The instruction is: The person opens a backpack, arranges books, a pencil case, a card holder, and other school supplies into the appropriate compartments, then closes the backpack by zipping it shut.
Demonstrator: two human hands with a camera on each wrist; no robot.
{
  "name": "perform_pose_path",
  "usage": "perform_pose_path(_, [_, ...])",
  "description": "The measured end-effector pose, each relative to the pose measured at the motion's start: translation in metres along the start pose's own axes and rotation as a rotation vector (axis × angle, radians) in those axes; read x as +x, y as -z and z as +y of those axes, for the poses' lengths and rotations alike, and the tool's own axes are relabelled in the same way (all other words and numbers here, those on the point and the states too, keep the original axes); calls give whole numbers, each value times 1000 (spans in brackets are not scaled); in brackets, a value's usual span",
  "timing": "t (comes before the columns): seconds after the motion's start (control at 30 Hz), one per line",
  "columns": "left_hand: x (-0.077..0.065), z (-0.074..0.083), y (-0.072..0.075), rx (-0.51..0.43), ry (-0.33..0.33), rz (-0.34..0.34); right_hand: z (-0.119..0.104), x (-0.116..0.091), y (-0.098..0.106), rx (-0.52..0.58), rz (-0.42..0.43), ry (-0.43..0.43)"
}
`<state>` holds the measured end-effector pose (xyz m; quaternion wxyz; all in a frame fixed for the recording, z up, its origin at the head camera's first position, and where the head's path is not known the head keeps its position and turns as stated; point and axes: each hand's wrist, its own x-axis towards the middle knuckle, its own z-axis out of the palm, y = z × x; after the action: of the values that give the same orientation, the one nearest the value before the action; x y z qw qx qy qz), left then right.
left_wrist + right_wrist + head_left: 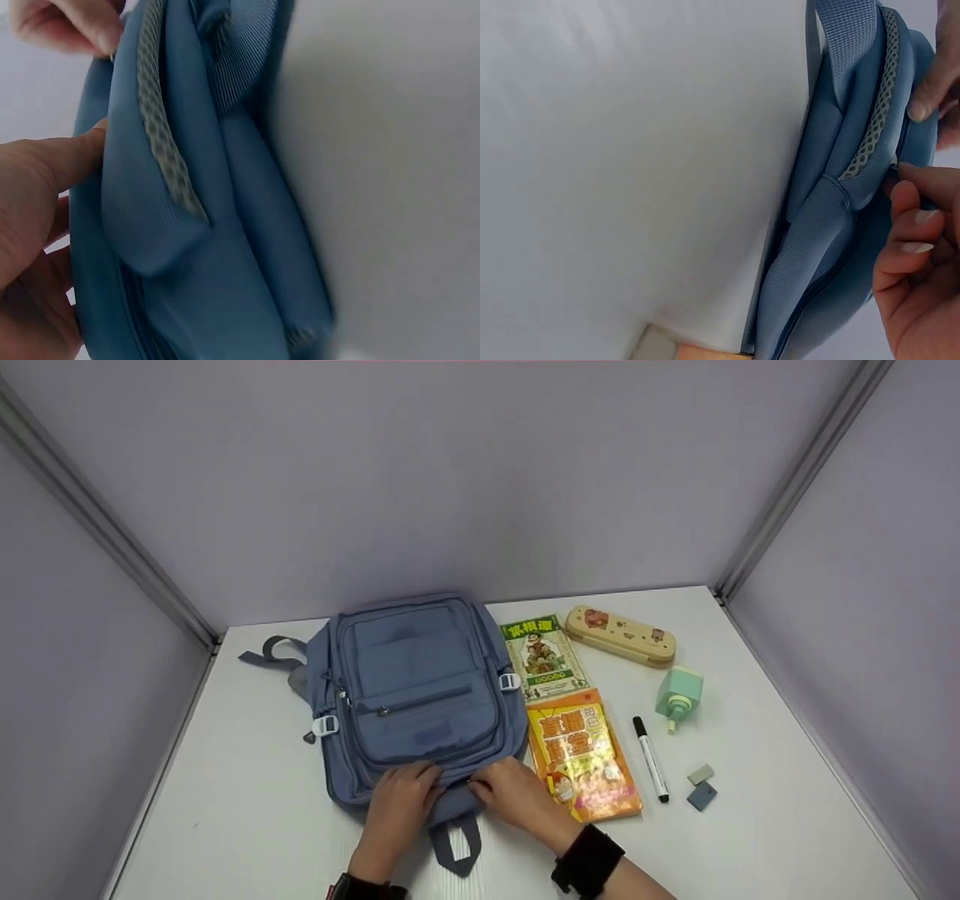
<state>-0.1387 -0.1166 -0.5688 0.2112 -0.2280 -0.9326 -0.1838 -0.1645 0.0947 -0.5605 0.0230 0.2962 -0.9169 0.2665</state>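
Observation:
A blue backpack (416, 652) lies front side up on the white table, its dark carry handle (456, 870) toward me. My left hand (401, 802) holds the near edge of the bag. In the left wrist view, its thumb (75, 156) presses the fabric while the other fingers curl at the far side. Just to the right, my right hand (517, 795) pinches a small zipper pull (894, 169) at that same edge. The right wrist view shows its other fingers curled, with a dark zipper line (817, 289) running down the bag; the pull is mostly covered by the fingertips.
Right of the bag lie a green book (544, 656) and an orange-yellow book (581, 757). Beyond them are a beige pencil case (622, 637), a mint-green squeeze bottle (681, 688), a marker (651, 759) and two small blocks (702, 796). Grey walls (480, 487) enclose the table.

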Motion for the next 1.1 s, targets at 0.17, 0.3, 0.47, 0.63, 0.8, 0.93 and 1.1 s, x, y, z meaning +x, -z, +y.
perform_pose_path(0.17, [6, 7, -9, 26, -65, 41, 1, -4, -3, -3, 42, 7])
perform_pose_path(0.3, [6, 8, -15, 34, -110, 101, 5, -8, -3, 11, 71, -9])
perform_pose_path(0.47, [6, 6, -15, 52, -118, 178, 7, -7, -2, -30, 126, 2])
perform_pose_path(0.63, [5, 4, -11, 52, -120, 235, 10, -6, 4, -53, 142, -24])
perform_pose_path(0.8, [5, 4, -5, 63, -109, 290, 14, -3, 15, -66, 126, -66])
perform_pose_path(0.93, [8, 6, 1, 67, -99, 306, 20, 0, 26, -98, 133, -77])
perform_pose_path(1.1, [14, 10, 7, 61, -64, 294, 35, 4, 42, -130, 148, -124])
